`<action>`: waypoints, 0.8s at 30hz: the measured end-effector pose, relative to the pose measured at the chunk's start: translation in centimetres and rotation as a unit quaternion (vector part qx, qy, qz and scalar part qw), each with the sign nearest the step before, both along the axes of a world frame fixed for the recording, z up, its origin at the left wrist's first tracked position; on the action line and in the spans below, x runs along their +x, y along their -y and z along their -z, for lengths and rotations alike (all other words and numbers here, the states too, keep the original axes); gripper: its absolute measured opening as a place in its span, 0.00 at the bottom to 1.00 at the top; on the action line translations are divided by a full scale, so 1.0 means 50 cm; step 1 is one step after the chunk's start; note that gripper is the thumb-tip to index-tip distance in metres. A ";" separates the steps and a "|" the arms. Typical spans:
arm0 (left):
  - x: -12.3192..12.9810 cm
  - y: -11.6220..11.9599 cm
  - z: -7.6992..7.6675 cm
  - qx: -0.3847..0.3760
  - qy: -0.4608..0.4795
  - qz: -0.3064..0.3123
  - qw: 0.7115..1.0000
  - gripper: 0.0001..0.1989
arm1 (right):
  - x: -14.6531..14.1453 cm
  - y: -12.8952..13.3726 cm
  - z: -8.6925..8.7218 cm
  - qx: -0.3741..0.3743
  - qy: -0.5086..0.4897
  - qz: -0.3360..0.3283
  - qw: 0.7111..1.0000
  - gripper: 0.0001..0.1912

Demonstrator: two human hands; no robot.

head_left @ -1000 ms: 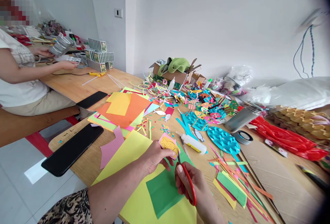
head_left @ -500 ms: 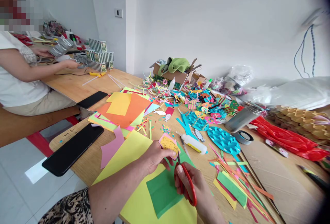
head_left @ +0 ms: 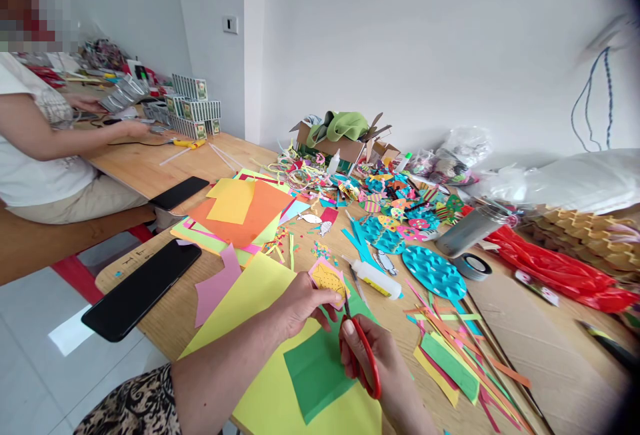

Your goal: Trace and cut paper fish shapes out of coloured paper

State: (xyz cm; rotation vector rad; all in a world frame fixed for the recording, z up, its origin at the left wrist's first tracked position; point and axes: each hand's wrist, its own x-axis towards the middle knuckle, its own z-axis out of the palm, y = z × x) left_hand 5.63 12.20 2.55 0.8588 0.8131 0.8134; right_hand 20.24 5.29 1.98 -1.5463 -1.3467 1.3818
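Observation:
Between the thumb and fingers of my left hand [head_left: 306, 305] is a small pink paper piece with a yellow, dark-outlined paper cutout [head_left: 327, 277] on it. My right hand [head_left: 375, 348] is closed round the red handles of a pair of scissors [head_left: 371, 361]. Their blades meet the right edge of the pink and yellow paper. Below both hands lies a green paper sheet [head_left: 317, 371], on top of a larger yellow sheet [head_left: 240, 308]. A white glue bottle [head_left: 377, 279] lies on its side just beyond my right hand.
Two black phones [head_left: 145, 291] rest along the left table edge, near stacked coloured paper [head_left: 240, 211]. Paper strips [head_left: 465, 348], a roll of tape [head_left: 473, 266], a metal bottle [head_left: 470, 229] and blue paper ovals [head_left: 434, 271] are on the right. Across the left table, a co-worker [head_left: 45, 135] handles grey pieces.
My hands and the scissors have hardly moved; the paper piece is tilted very slightly differently. At the far left, the co-worker's hands and the grey pieces have shifted a little.

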 end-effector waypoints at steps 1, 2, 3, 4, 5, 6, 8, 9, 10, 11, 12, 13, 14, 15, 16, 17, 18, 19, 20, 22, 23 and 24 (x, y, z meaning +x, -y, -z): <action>0.000 0.000 0.000 0.000 -0.001 0.001 1.000 0.13 | 0.000 0.000 0.000 0.001 0.002 -0.001 1.000 0.24; 0.000 0.000 0.000 -0.001 -0.001 0.003 1.000 0.13 | 0.000 0.000 0.000 0.002 0.004 -0.003 1.000 0.24; 0.000 0.000 0.000 0.000 0.000 0.003 1.000 0.13 | -0.001 0.000 0.000 0.003 0.006 -0.003 1.000 0.25; 0.000 0.000 0.000 0.000 0.001 0.003 1.000 0.13 | -0.001 0.000 0.001 0.004 0.008 -0.004 1.000 0.25; 0.000 0.000 0.000 0.000 0.003 0.002 1.000 0.13 | -0.001 -0.001 0.001 0.006 0.009 -0.004 1.000 0.26; 0.000 0.000 0.001 0.000 0.005 0.001 1.000 0.13 | -0.001 -0.001 0.001 0.009 0.008 -0.005 1.000 0.26; 0.001 0.000 0.001 -0.002 0.009 -0.002 1.000 0.13 | -0.001 -0.001 0.002 0.011 0.005 -0.007 1.000 0.27; 0.001 0.000 0.002 -0.002 0.010 -0.003 1.000 0.13 | -0.001 -0.001 0.003 0.010 0.003 -0.008 1.000 0.27; 0.001 0.000 0.002 -0.003 0.010 -0.003 1.000 0.13 | -0.001 -0.001 0.003 0.009 0.002 -0.008 1.000 0.26; 0.001 0.000 0.002 -0.003 0.010 -0.002 1.000 0.13 | -0.001 -0.001 0.005 0.007 0.001 -0.006 1.000 0.26; 0.001 -0.001 0.002 -0.004 0.009 -0.002 1.000 0.13 | -0.001 -0.001 0.006 0.005 0.001 -0.003 1.000 0.26; 0.001 -0.001 0.001 -0.005 0.009 -0.001 1.000 0.13 | -0.002 -0.001 0.006 0.004 0.002 0.002 1.000 0.26; 0.001 -0.001 0.001 -0.005 0.009 0.000 1.000 0.12 | -0.002 -0.001 0.007 0.004 0.002 0.006 1.000 0.25; 0.001 -0.001 0.000 -0.005 0.010 0.000 1.000 0.12 | -0.002 -0.001 0.007 0.004 0.002 0.009 1.000 0.25; 0.001 -0.001 0.000 -0.005 0.011 0.000 1.000 0.12 | -0.003 -0.001 0.006 0.002 0.001 0.011 1.000 0.24; 0.001 0.000 -0.001 -0.004 0.012 0.000 1.000 0.11 | -0.004 0.000 0.004 0.000 0.000 0.012 1.000 0.24; 0.001 0.000 -0.001 -0.003 0.013 0.000 1.000 0.11 | -0.005 0.000 0.001 -0.002 -0.002 0.013 1.000 0.24; 0.001 0.001 -0.001 -0.002 0.014 0.000 1.000 0.11 | -0.006 0.000 -0.001 -0.005 -0.003 0.014 1.000 0.24; 0.001 0.001 -0.001 -0.001 0.014 0.000 1.000 0.11 | -0.007 0.000 -0.004 -0.008 -0.004 0.015 1.000 0.24; 0.002 0.002 0.000 0.000 0.015 -0.002 1.000 0.11 | -0.009 -0.001 -0.009 -0.011 -0.006 0.017 1.000 0.24; 0.002 0.002 0.000 0.000 0.015 -0.003 1.000 0.11 | -0.009 -0.002 -0.011 -0.011 -0.006 0.016 1.000 0.24; 0.003 0.002 0.001 0.000 0.016 -0.004 1.000 0.12 | -0.010 -0.002 -0.012 -0.012 -0.006 0.017 1.000 0.24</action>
